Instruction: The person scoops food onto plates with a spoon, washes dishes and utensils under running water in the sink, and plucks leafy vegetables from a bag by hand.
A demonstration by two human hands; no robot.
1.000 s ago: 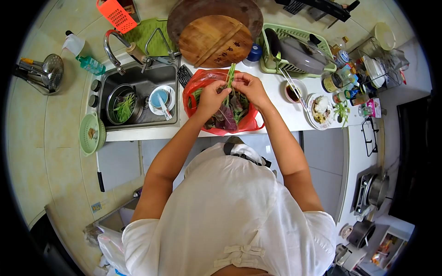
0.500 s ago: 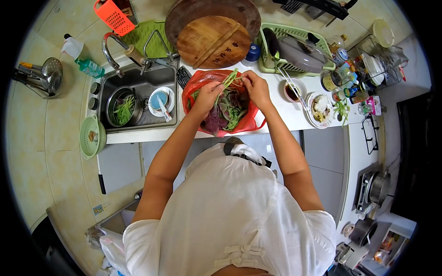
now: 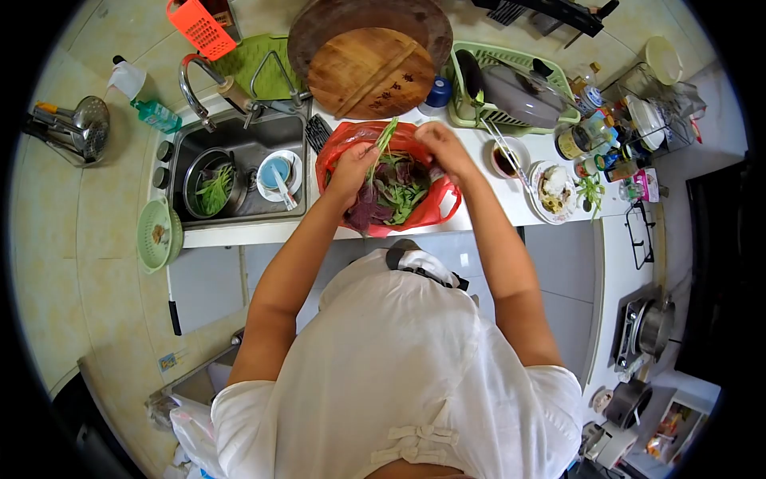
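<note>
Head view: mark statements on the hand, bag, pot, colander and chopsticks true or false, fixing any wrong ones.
1. The left hand holds green stems. True.
2. The red bag lies in the sink. False: it sits on the counter, right of the sink.
3. The pot in the sink holds leafy greens. True.
4. The colander is inside the red bag. False: it is left of the sink.
5. Chopsticks lie across the bowl of dark liquid. True.
</note>
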